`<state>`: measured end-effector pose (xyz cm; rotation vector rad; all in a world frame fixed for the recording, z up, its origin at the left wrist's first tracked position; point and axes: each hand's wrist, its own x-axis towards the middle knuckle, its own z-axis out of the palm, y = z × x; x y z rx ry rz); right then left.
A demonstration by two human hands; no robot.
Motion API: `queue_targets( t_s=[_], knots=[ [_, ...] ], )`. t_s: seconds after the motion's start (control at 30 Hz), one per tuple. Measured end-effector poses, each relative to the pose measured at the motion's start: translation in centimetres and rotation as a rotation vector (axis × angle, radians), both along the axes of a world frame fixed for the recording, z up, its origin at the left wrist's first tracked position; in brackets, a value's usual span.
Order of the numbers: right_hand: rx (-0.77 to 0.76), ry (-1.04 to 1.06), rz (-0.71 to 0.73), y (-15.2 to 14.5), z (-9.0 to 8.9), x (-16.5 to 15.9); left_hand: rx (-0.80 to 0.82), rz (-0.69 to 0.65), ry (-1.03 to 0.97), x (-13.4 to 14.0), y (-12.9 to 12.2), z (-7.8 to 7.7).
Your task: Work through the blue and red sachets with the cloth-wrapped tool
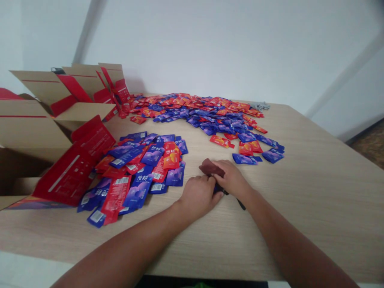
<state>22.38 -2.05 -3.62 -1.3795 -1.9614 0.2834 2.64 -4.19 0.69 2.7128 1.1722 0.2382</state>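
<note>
"Okay, hand status?"

"Right hand [232, 176]: fingers closed on a brown piece [211, 167], 11 o'clock from where the hands meet. Left hand [198, 196]: back up, low at the tabletop [315, 196], fingers curled; can't tell what they hold. Dark blue edge [218, 188] shows between the hands, mostly covered."

"Risks?"

"Brown piece looks thin; could crease or slip if the hands pull against each other. Dark strip [241, 205], 4 o'clock by the right wrist, could get knocked by a forearm sweep."

"Packets?"

"Near heap [141, 176], 9 o'clock, loosely overlapped: stray left forearm might slide it. Bumping the red carton flap [69, 176] beyond it might shove it handward."
</note>
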Motion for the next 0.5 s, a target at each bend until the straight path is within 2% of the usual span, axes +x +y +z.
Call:
queue_targets(
  t_s=[0.1, 0.33, 0.5],
  knots=[
    [-0.005, 0.028, -0.066, 0.6, -0.4, 0.4, 0.002, -0.008, 0.012, 0.4, 0.1, -0.1],
    [-0.094, 0.144, 0.12, 0.3, 0.3, 0.9, 0.009, -0.01, 0.039, 1.0, 0.3, -0.3],
    [-0.151, 0.227, 0.138, 0.2, 0.8, 0.4, -0.013, -0.024, 0.024, 0.8, 0.4, -0.2]
  ],
)
